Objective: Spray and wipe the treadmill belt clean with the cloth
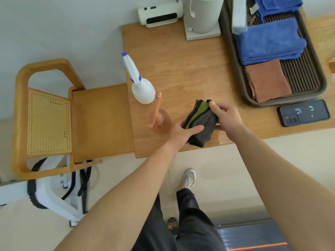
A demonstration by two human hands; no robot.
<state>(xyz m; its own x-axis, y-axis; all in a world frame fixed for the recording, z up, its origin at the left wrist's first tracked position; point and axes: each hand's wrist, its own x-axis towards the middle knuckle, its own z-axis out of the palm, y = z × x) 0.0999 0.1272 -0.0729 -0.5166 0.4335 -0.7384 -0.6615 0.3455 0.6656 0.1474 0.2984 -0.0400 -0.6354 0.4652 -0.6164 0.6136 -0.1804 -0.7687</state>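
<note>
A folded grey cloth with a green stripe sits just above the wooden table, held by both hands. My left hand grips its near left side with the thumb lying across the top. My right hand pinches its far right corner. A white spray bottle with a blue-and-white trigger stands to the left of the cloth. Next to it is a clear orange spray bottle, close to my left hand. A dark strip of the treadmill belt with an orange line shows at the bottom right.
A dark tray at the back right holds blue towels and a brown cloth. A black phone lies near the table's front edge. A white heater, a white appliance and a wooden chair stand around.
</note>
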